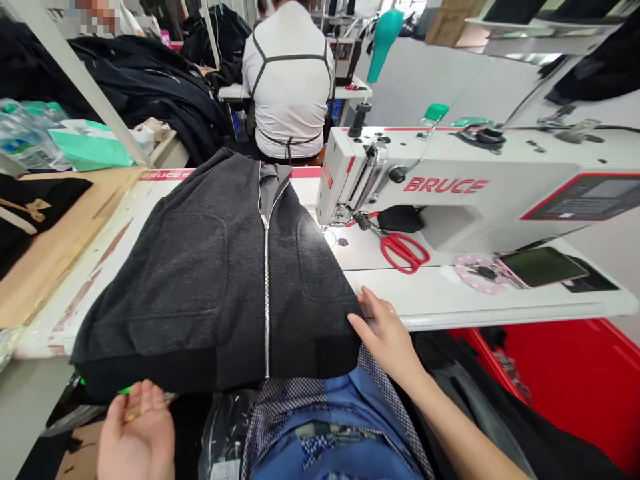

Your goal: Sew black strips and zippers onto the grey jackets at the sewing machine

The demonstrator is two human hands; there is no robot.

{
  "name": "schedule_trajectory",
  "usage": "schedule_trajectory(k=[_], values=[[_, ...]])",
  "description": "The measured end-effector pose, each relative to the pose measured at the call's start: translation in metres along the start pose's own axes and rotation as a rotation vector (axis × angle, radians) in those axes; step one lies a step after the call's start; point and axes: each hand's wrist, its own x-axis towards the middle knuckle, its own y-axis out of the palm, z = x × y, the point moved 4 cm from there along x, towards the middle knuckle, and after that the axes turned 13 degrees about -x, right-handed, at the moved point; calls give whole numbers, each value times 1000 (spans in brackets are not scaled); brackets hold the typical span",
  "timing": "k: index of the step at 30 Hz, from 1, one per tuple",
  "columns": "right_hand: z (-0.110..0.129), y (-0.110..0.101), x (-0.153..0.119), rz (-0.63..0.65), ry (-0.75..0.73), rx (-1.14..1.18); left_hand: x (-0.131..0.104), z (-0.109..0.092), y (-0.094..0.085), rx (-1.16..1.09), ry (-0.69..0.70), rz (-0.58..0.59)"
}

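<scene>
A dark grey zip-up jacket point(195, 267) lies spread over the table's front edge. Its silver zipper point(267, 300) is done up nearly to the neck, and a black band runs along the hem nearest me. My left hand point(137, 430) is palm up just below the hem's left part, its fingers stretched toward the fabric; a small green bit shows by the fingertips. At the jacket's right edge is my right hand point(383, 333), thumb and fingers apart, with the thumb tip at the fabric. Whether it presses the cloth is unclear.
A white sewing machine point(450, 180) stands at right, with red-handled scissors point(404, 252) under its arm. A phone point(543, 267) and a pink ring-shaped dish point(480, 273) lie nearby. A red bin point(575, 387) sits below. A person point(289, 87) sits ahead; dark garments point(145, 93) are heaped left.
</scene>
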Motion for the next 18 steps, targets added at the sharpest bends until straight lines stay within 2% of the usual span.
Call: schedule_trajectory(k=[2, 3, 4, 7, 9, 11, 13, 15, 18], values=[[1, -2, 7, 57, 63, 34, -12, 7, 0, -232, -213, -123], [2, -3, 11, 100, 86, 39, -17, 8, 1, -323, -277, -200], [2, -4, 14, 153, 100, 37, -20, 8, 4, -367, -328, -229], [3, -7, 22, 284, 44, -30, -26, 10, 16, -444, -452, -194], [7, -15, 30, 230, -61, -136, -36, 12, 24, -483, -493, -125], [16, -23, 41, 105, -212, -250, -54, 17, 31, -505, -534, -70], [32, -26, 55, 54, -449, -315, -81, 28, 37, -474, -629, -39], [52, -21, 68, 129, -761, -350, -114, 44, 44, -390, -783, 49], [74, -11, 85, 301, -1155, -449, -162, 71, 66, -265, -1056, 305]])
